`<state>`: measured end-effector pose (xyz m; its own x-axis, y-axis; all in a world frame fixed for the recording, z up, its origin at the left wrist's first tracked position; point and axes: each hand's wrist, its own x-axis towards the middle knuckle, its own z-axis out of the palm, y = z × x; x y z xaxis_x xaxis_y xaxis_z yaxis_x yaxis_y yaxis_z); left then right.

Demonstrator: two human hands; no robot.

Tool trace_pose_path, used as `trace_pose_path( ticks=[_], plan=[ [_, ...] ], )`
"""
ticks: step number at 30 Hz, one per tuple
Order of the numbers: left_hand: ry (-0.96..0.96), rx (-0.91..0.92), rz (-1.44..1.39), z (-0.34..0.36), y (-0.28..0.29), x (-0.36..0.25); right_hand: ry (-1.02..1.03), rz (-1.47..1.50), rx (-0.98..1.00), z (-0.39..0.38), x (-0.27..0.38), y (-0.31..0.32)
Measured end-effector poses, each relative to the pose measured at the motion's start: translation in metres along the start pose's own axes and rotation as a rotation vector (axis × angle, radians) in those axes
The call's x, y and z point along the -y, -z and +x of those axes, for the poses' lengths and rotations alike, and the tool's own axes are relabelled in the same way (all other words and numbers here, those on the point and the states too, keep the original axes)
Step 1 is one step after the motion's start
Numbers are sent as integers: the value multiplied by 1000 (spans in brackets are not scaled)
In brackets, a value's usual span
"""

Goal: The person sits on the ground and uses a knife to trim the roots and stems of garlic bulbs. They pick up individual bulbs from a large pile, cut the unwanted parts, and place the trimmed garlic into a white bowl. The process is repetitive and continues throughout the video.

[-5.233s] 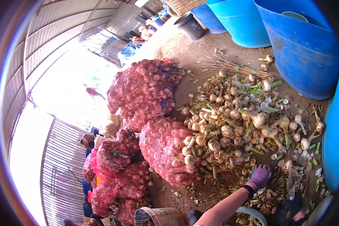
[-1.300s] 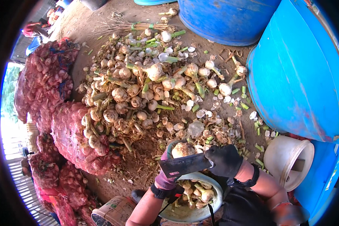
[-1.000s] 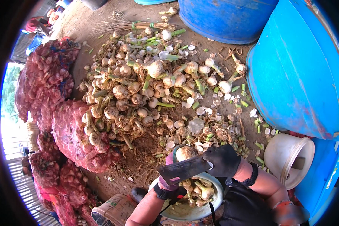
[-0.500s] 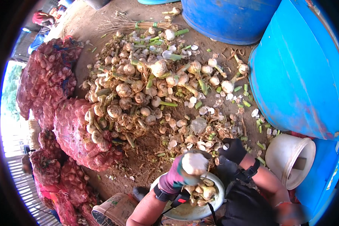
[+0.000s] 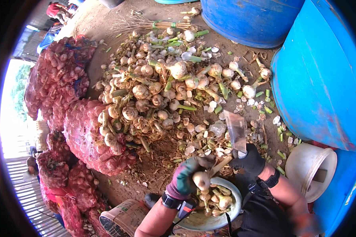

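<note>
My left hand (image 5: 184, 177), in a purple and green glove, is closed around a garlic bulb (image 5: 201, 181). The bulb hangs over a pale basin (image 5: 237, 205), its stalk slanting up toward my other hand. My right hand (image 5: 250, 161), gloved in black, grips a knife (image 5: 236, 132) with a broad blade pointing up and away from me. The blade sits just beyond the stalk; whether they touch, I cannot tell. Several bulbs with stalks (image 5: 224, 202) lie inside the basin. Ahead of my hands, a large heap of garlic (image 5: 140, 91) covers the ground.
Red mesh sacks of garlic (image 5: 85, 134) line the left side. Blue barrels (image 5: 245, 23) stand at the far right. A white bucket (image 5: 304, 170) lies tipped beside my right arm; another bucket (image 5: 124, 215) is near my left forearm. Cut stalks and peelings litter the soil. Farther off is a person (image 5: 56, 10).
The bulb in my left hand has turned and dropped slightly, so its stalk now shows. The knife blade has come into view above my right hand. The whole view has shifted a little.
</note>
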<state>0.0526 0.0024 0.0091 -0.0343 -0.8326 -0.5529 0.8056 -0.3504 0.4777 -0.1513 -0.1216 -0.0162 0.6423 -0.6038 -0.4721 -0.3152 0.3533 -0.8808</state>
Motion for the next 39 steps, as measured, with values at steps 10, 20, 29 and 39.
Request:
trace_pose_path(
  ticks=[10, 20, 29, 39],
  plan=[
    [-360, 405, 1127, 2, 22, 10, 97, -241, 37, 5, -2, -9],
    [248, -202, 472, -17, -18, -22, -162, -953, 421, 12, -47, -6],
    [-902, -357, 1697, -37, 65, -126, -139, -675, 238, 3, -41, 0],
    [-430, -919, 1899, 4, 150, -254, -221, -540, 195, 7, -52, 2]
  ],
)
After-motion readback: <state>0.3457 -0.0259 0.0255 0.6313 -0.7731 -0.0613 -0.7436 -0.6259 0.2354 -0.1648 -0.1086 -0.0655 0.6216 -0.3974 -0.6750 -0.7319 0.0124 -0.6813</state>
